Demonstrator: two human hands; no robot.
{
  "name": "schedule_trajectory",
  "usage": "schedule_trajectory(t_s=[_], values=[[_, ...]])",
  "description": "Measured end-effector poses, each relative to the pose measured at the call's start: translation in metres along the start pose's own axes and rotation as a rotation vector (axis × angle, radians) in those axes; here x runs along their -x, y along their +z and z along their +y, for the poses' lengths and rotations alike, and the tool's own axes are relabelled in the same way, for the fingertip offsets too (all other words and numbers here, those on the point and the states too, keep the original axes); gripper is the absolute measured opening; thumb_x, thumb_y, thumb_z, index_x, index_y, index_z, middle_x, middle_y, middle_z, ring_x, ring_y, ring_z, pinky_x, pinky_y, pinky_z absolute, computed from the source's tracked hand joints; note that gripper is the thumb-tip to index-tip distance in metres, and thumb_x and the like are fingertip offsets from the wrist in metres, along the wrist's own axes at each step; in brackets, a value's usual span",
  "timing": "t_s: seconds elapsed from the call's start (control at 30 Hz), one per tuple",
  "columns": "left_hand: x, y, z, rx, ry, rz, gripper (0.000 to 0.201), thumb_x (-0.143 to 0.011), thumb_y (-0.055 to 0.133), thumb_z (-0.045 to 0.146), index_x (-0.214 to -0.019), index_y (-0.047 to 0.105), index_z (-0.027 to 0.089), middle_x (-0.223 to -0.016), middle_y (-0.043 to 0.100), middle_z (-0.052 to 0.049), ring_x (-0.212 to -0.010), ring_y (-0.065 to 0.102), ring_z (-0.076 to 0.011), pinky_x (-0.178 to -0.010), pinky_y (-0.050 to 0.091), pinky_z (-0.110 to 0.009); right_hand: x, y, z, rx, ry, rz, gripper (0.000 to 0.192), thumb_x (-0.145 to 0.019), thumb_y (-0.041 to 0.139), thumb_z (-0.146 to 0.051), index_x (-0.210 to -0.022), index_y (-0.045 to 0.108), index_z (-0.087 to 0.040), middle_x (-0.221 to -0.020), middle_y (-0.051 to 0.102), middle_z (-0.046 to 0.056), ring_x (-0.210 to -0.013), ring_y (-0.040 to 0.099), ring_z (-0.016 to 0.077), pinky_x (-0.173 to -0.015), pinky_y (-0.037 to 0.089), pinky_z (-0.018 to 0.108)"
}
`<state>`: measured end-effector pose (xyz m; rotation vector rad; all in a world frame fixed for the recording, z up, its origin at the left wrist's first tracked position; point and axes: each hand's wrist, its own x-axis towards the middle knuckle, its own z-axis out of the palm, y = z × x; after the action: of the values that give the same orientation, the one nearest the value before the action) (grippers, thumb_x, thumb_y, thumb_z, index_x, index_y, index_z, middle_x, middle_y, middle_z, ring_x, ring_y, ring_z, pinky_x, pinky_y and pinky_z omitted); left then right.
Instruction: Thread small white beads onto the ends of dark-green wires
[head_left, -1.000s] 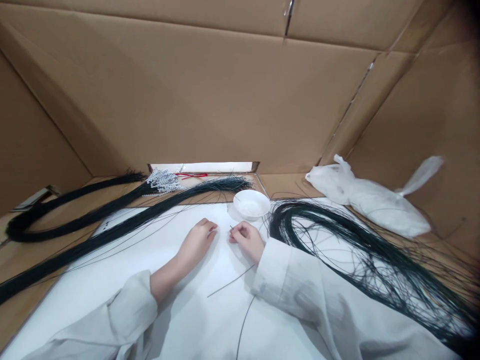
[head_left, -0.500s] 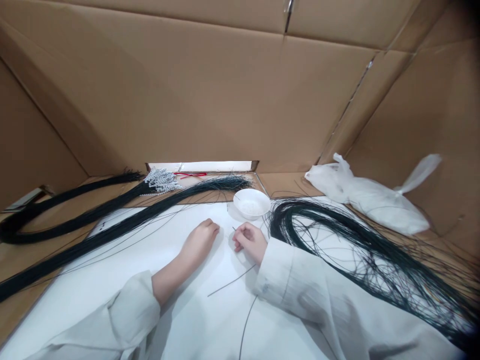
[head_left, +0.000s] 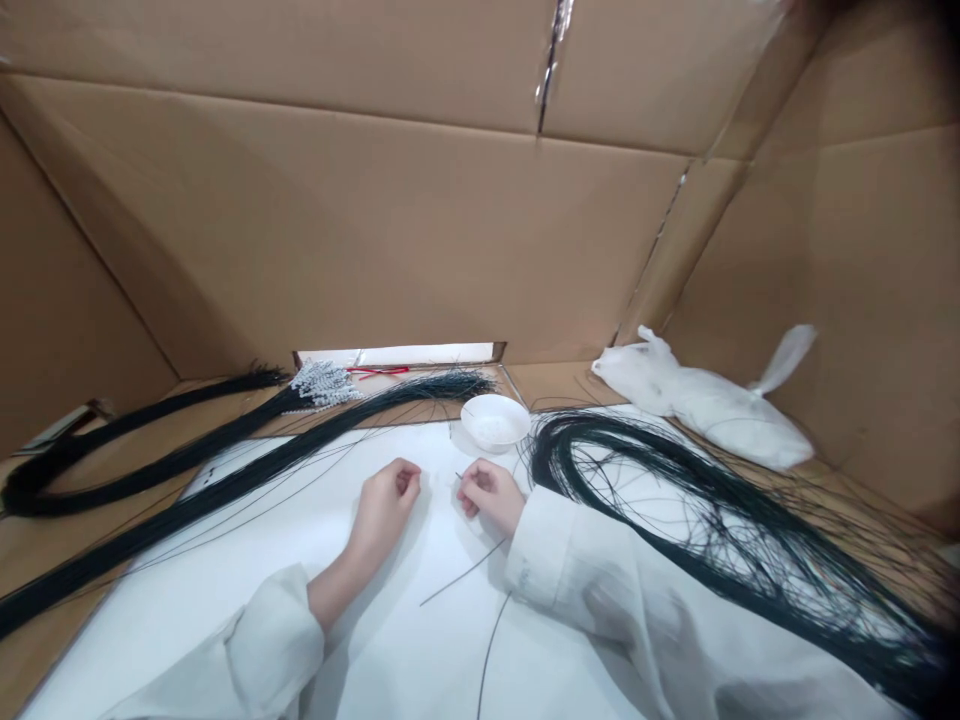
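A white sheet (head_left: pixel 225 580) covers the counter nearest the viewer, and both white-sleeved forearms lie on it. The right hand (head_left: pixel 489 493) pinches a thin dark wire (head_left: pixel 469 572) whose tip pokes out above its fingers while the rest trails back under the wrist. The left hand (head_left: pixel 384 503) rests beside it, loosely curled, holding nothing visible. Just beyond sits a small white bowl (head_left: pixel 495 421). Dark wire bundles (head_left: pixel 225 480) stretch left, a tangled coil (head_left: pixel 675 500) spreads right, and a white plastic bag (head_left: pixel 697 400) lies against the cardboard walls (head_left: pixel 412 230) enclosing everything.
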<state>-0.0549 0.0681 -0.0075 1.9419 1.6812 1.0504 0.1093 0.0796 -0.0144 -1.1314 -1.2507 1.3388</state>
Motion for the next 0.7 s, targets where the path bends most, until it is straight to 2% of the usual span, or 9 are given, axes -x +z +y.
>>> schedule_trajectory(t_s=[0.1,0.17,0.3,0.43,0.57,0.7], values=[[0.017,0.001,0.009,0.083,-0.064,0.034,0.014,-0.076,0.044,0.024,-0.077,0.057,0.017,-0.075,0.066,-0.003,-0.07,0.062,-0.016,-0.064,0.047,-0.025,0.01,0.006,0.0,-0.002,0.04,-0.018,0.013,-0.059,0.057,-0.023,-0.06,0.046,-0.016,-0.049,0.057,-0.003,-0.04,0.052,0.0085,-0.037,0.043,0.018],[0.028,0.003,0.016,0.171,-0.111,0.031,0.013,-0.076,0.046,0.025,-0.076,0.057,0.017,-0.075,0.066,-0.003,-0.07,0.062,-0.0159,-0.066,0.047,-0.025,0.017,0.011,0.001,-0.016,0.08,-0.078,0.015,-0.06,0.058,-0.025,-0.061,0.046,-0.016,-0.05,0.058,-0.002,-0.041,0.054,0.0091,-0.037,0.044,0.019],[0.042,0.008,0.029,0.45,-0.226,-0.043,0.013,-0.074,0.05,0.027,-0.079,0.056,0.016,-0.073,0.063,-0.003,-0.068,0.06,-0.0152,-0.063,0.046,-0.025,0.027,0.014,0.001,-0.028,0.111,-0.187,0.018,-0.062,0.059,-0.028,-0.065,0.045,-0.017,-0.047,0.057,-0.004,-0.037,0.052,0.0087,-0.035,0.043,0.018],[0.044,0.008,0.032,0.55,-0.265,-0.078,0.016,-0.073,0.052,0.029,-0.08,0.057,0.016,-0.072,0.06,-0.002,-0.064,0.056,-0.0137,-0.057,0.044,-0.024,0.028,0.011,0.0,-0.04,0.134,-0.22,0.015,-0.062,0.058,-0.025,-0.069,0.048,-0.016,-0.046,0.058,-0.004,-0.036,0.053,0.0087,-0.035,0.042,0.018],[0.042,0.005,0.031,0.57,-0.315,-0.107,0.018,-0.073,0.053,0.032,-0.078,0.058,0.015,-0.064,0.058,0.0,-0.053,0.051,-0.0109,-0.053,0.041,-0.023,0.027,0.01,-0.002,-0.041,0.155,-0.207,0.012,-0.06,0.056,-0.021,-0.067,0.048,-0.016,-0.045,0.058,-0.004,-0.034,0.051,0.0082,-0.034,0.041,0.017],[0.041,0.006,0.03,0.651,-0.319,-0.134,0.019,-0.073,0.056,0.031,-0.08,0.058,0.014,-0.066,0.058,0.0,-0.052,0.05,-0.0095,-0.053,0.041,-0.022,0.029,0.011,-0.003,-0.002,0.134,-0.198,0.01,-0.062,0.056,-0.022,-0.064,0.048,-0.016,-0.046,0.057,-0.003,-0.035,0.05,0.0077,-0.033,0.04,0.017]])
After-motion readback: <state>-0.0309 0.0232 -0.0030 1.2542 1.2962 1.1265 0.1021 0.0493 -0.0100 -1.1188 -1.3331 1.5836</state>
